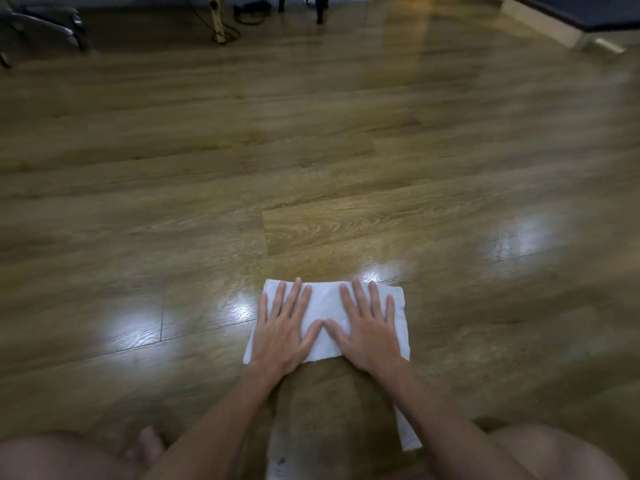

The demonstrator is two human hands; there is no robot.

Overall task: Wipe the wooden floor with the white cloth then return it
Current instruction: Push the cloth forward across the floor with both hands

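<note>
Centrally, the person is kneeling and pressing a folded white cloth (pixel 327 306) flat against the wooden floor (pixel 311 150). The left hand (pixel 282 332) and the right hand (pixel 369 329) are lying side by side on the cloth, palms down, fingers straight and spread, thumb tips nearly meeting; neither grip is closing round the fabric, both are open and bearing on it. Spreading the hands this way is probably keeping the whole pad in contact with the boards, suiting a push stroke away from the body. A second strip of white material (pixel 408 434) is showing beside the right forearm; whether it belongs to the same cloth cannot be told. Chair legs (pixel 52 26) and cables (pixel 242 13) are standing well apart at the far edge. No brand, label or writing is legible anywhere.
</note>
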